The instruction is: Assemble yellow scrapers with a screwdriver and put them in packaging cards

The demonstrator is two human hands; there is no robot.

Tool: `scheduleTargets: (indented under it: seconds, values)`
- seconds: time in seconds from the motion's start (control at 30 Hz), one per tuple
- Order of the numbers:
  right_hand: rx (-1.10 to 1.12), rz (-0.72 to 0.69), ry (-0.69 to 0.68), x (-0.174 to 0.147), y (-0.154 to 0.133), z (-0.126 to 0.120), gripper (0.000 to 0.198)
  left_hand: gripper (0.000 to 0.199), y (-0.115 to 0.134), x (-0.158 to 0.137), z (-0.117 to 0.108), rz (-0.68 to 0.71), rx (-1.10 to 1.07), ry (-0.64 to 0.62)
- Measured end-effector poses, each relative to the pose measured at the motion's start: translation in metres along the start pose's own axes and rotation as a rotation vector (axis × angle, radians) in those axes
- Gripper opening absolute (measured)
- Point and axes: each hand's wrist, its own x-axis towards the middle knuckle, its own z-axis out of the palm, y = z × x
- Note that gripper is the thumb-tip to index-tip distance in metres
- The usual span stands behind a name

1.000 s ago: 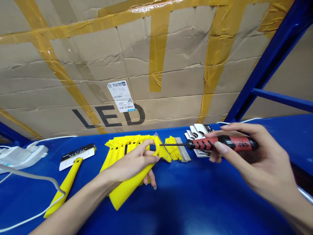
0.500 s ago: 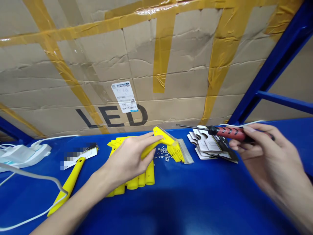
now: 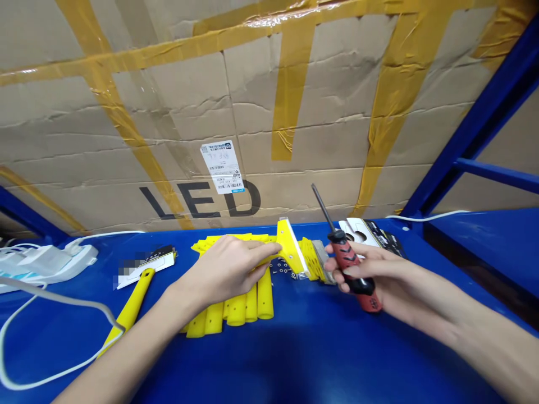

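My left hand (image 3: 231, 264) is closed around the handle of a yellow scraper (image 3: 289, 247), whose wide head with a metal blade edge faces right. Two small screws or holes show on that head. In my right hand (image 3: 362, 264) is a red and black screwdriver (image 3: 346, 255), its shaft tilted up and left, apart from the scraper. Beneath my left hand lies a row of yellow handles (image 3: 236, 310). Small loose screws and nuts (image 3: 281, 268) are scattered under the scraper head. Just right of it rest stacked yellow head pieces (image 3: 312, 261) and grey metal blades (image 3: 322, 255), partly hidden by my right fingers.
Printed white and black cards (image 3: 370, 233) lie behind my right hand. At the left are another yellow scraper handle (image 3: 132, 306), a packaged card (image 3: 147, 266), a white power strip (image 3: 63, 266) and a loose cable (image 3: 76, 300). A large taped cardboard box (image 3: 328, 129) stands behind the blue table (image 3: 303, 348).
My right hand has moved left and turned the screwdriver from nearly level to pointing upward. My left hand has rotated the scraper so its flat head faces me. The view has shifted slightly.
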Motion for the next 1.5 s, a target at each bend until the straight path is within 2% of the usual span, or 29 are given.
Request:
scheduleTargets:
  seconds: [0.07,0.13,0.3,0.6,0.8,1.0,1.13,1.2,1.27,1.37,1.5]
  values:
    - [-0.126,-0.034,0.115,0.013,-0.001,0.012,0.026,0.035,-0.001,0.0,0.0,0.021,-0.014,0.021]
    - [-0.253,-0.039,0.2,0.026,0.0,0.022,0.032,0.034,-0.002,0.0,0.0,0.041,-0.031,0.04]
    - [-0.289,-0.05,0.138,0.045,0.006,0.034,0.042,0.034,-0.002,-0.001,0.0,0.066,-0.032,0.07]
    - [-0.256,-0.059,0.117,0.052,0.014,0.022,0.044,0.034,-0.005,0.004,0.008,0.076,-0.005,-0.023]
    - [-0.123,-0.059,0.182,0.041,0.007,0.009,0.046,0.031,-0.008,0.002,0.006,0.063,0.022,-0.005]
    - [-0.11,-0.095,0.211,0.03,0.009,0.0,0.04,0.033,-0.01,0.003,0.005,0.063,-0.026,-0.026]
    - [-0.128,-0.093,0.207,0.027,0.012,0.001,0.04,0.039,-0.01,-0.001,-0.01,-0.049,-0.059,0.029]
    - [-0.144,-0.091,0.207,0.027,0.013,0.002,0.039,0.046,-0.013,-0.005,-0.022,-0.186,-0.04,0.089]
    - [-0.156,-0.092,0.206,0.027,0.014,0.003,0.039,0.052,-0.019,-0.01,-0.031,-0.355,0.0,0.098]
    - [-0.175,-0.088,0.196,0.027,0.017,0.005,0.04,0.052,-0.03,-0.014,-0.03,-0.513,-0.002,0.004]
    - [-0.219,-0.06,0.202,0.029,0.02,0.008,0.043,0.049,-0.038,-0.011,-0.007,-0.545,-0.077,-0.124]
